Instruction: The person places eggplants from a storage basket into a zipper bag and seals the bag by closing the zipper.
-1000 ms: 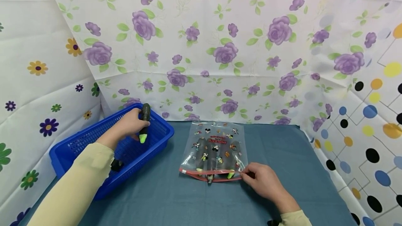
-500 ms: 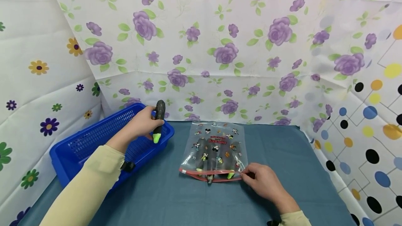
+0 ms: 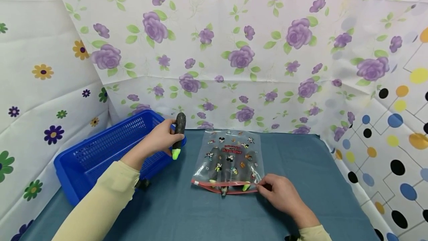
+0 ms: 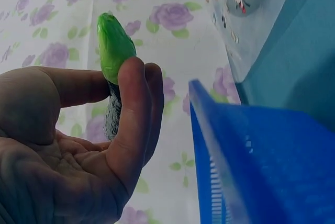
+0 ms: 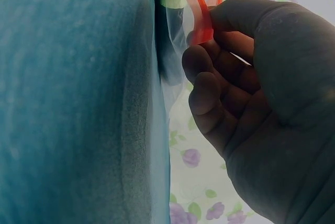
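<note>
My left hand (image 3: 159,137) holds a dark zucchini (image 3: 180,124) between thumb and fingers, over the right rim of the blue basket. Its bright green end (image 4: 115,46) points down in the head view; the speckled dark body is partly behind my fingers in the left wrist view. A clear zip bag (image 3: 207,159) with cartoon prints lies flat, its red-edged mouth toward me. Dark zucchinis lie inside it, green ends near the mouth, and one greyish tip sticks out. My right hand (image 3: 282,196) pinches the right corner of the red zip edge (image 5: 201,30) between thumb and finger.
The blue perforated basket (image 3: 68,159) stands at the left of the teal-covered table (image 3: 214,218), its front side partly behind my left sleeve. Flowered cloth (image 3: 214,66) hangs behind the table, and a dotted cloth (image 3: 398,151) hangs at the right.
My left hand has carried the zucchini rightward from inside the basket to over its right rim. My right hand has stayed at the bag's corner.
</note>
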Demonstrator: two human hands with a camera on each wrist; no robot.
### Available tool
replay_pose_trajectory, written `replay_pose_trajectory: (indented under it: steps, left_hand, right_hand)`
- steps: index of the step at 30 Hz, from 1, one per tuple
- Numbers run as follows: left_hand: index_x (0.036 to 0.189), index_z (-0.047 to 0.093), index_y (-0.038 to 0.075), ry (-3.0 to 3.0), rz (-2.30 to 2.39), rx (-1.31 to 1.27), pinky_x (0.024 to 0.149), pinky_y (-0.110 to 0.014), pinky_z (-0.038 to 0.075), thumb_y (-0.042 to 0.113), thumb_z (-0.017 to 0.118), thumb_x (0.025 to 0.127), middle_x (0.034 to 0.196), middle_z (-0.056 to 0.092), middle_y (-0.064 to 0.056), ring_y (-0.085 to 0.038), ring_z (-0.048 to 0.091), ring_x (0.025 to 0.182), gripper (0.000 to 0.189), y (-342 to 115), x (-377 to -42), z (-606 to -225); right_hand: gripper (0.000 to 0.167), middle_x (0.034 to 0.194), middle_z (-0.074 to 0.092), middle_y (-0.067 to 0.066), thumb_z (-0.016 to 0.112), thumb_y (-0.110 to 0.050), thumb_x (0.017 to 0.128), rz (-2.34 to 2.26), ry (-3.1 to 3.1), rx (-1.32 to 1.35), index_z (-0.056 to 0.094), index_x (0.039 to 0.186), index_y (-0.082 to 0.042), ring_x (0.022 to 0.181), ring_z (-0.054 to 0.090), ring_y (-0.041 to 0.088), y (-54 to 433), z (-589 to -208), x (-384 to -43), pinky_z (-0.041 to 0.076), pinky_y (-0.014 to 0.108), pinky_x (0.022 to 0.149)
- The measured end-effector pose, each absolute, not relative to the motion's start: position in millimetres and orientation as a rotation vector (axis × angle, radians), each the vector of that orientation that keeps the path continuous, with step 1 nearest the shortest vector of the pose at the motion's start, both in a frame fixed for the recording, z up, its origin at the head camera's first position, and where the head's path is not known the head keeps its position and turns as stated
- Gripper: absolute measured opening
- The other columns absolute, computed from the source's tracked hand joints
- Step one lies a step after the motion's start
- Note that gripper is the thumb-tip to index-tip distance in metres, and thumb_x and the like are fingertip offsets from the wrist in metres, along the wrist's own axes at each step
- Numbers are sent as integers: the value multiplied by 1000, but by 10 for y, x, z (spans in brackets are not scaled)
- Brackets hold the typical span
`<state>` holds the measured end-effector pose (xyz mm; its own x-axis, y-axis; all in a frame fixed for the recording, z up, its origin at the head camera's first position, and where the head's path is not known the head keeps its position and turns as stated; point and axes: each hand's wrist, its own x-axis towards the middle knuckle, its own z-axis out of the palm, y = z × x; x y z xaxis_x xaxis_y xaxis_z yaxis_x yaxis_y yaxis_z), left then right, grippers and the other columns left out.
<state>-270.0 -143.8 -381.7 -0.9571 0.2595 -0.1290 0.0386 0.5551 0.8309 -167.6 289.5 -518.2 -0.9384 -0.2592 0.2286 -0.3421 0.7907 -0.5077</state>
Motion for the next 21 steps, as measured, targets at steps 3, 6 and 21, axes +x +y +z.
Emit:
replay_pose_trajectory:
  steps: [3,6,21]
  left_hand:
    - [173,24,0,2532,1383,261,65,-49,67,20,71,110,123,66,-31,-41,77,100,81,-1362,-2655,-3850]
    - [173,26,0,2509,1409,269,63,-47,67,21,71,110,123,66,-30,-40,77,101,80,-1278,-2619,-3893]
    - [171,32,2,2417,1453,296,58,-48,65,21,73,110,106,68,-18,-28,73,78,76,-927,-2449,-4249]
  right_hand:
    - [23,82,63,-21,87,-17,99,842,-2837,476,78,86,-33,68,54,-3,2896,-5182,-1676,50,27,63]
    - [23,82,63,-21,86,-17,99,836,-2840,475,79,86,-33,68,54,-3,2896,-5182,-1676,49,27,63]
    - [23,82,62,-23,88,-18,97,821,-2817,487,78,85,-35,67,54,-4,2907,-5231,-1678,50,27,62]
